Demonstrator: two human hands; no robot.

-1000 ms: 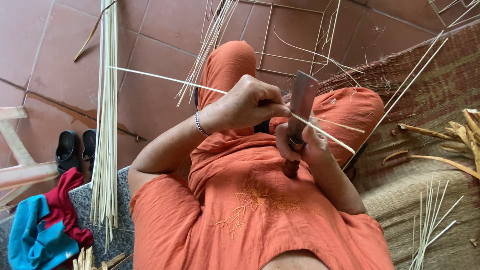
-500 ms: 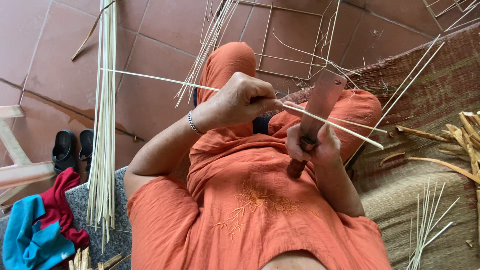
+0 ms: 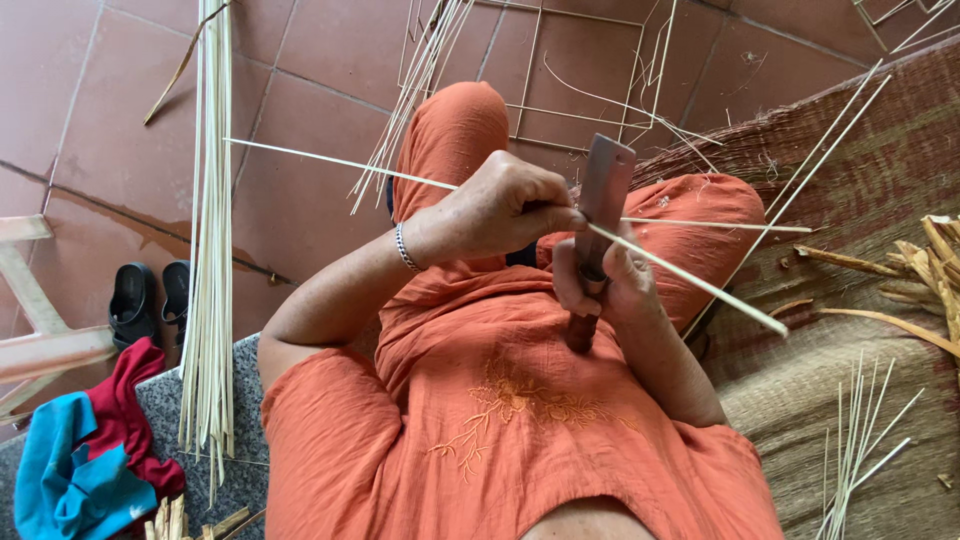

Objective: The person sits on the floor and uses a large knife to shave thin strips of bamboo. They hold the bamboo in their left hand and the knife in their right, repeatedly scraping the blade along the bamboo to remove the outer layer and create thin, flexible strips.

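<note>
The left hand (image 3: 505, 205) pinches a thin strip (image 3: 690, 282) over the lap, fingers closed; the right hand (image 3: 600, 285) grips a knife (image 3: 603, 195), fist shut. The strip looks light, springy, likely splintery, best held close beside the blade

A thin pale bamboo strip (image 3: 400, 172) is held across the lap, pinched in the left hand (image 3: 500, 205). A broad flat-bladed wooden-handled knife (image 3: 598, 225) is gripped upright in the right hand (image 3: 600, 285), just right of the left hand, blade touching the strip. A bundle of long pale bamboo strips (image 3: 210, 250) is stood at left. Black sandals (image 3: 150, 300) are placed left of the bundle. A woven fibre mat (image 3: 880, 200) is spread at right.
</note>
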